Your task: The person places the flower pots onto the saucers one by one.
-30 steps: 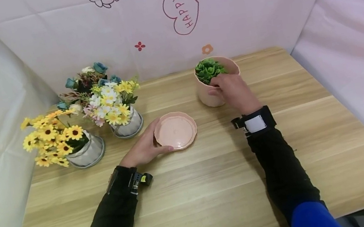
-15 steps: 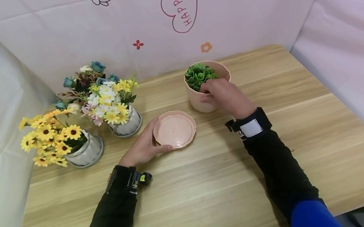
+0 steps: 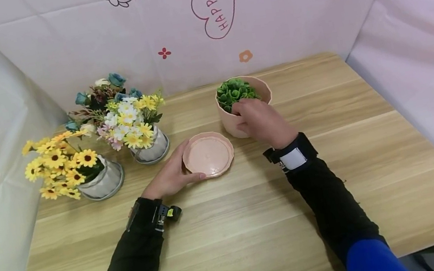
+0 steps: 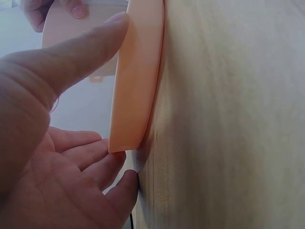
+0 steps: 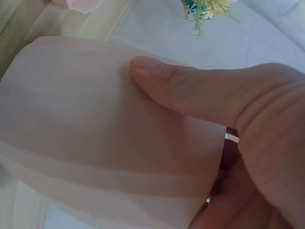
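Note:
A shallow pink saucer (image 3: pixel 208 155) with a scalloped rim lies on the table. My left hand (image 3: pixel 169 174) grips its left side, the thumb on the near rim and the fingers around the far side; the left wrist view shows the thumb against the saucer's wall (image 4: pixel 136 81). Behind and to the right is a pink flowerpot (image 3: pixel 229 121) holding a green leafy plant (image 3: pixel 234 93). My right hand (image 3: pixel 263 121) pinches the pot's near rim, thumb outside on the wall (image 5: pixel 81 109) and fingers inside. Whether the pot's base touches the table cannot be told.
At the left stand potted artificial flowers: yellow sunflowers (image 3: pixel 60 165), white and yellow daisies (image 3: pixel 130 125), and blue roses (image 3: pixel 116 79) behind. A printed cloth (image 3: pixel 286 6) hangs along the table's back edge. The wooden table (image 3: pixel 225 243) extends toward the front and right.
My right hand has brought the flowerpot leftward and slightly nearer, closer to the saucer. The left hand and saucer have stayed in place.

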Motion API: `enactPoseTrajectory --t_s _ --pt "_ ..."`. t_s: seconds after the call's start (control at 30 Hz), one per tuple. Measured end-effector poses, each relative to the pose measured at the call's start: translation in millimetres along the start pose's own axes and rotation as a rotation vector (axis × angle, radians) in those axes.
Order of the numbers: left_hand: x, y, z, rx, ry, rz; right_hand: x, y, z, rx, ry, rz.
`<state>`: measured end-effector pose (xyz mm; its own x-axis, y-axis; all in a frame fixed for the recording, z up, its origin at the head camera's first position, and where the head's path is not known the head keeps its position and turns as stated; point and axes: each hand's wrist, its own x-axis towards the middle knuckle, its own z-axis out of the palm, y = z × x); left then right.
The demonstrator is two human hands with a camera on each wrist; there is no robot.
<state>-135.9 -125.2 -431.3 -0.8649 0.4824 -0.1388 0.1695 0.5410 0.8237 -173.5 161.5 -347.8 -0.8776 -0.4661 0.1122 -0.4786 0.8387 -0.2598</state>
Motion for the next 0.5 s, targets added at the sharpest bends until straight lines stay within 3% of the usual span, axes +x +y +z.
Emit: enactPoseTrajectory --t_s 0.5 --pt "1.7 -2.8 1.2 -0.006 0.004 0.017 -0.9 -2.5 -0.1 0.019 0.008 -0.066"
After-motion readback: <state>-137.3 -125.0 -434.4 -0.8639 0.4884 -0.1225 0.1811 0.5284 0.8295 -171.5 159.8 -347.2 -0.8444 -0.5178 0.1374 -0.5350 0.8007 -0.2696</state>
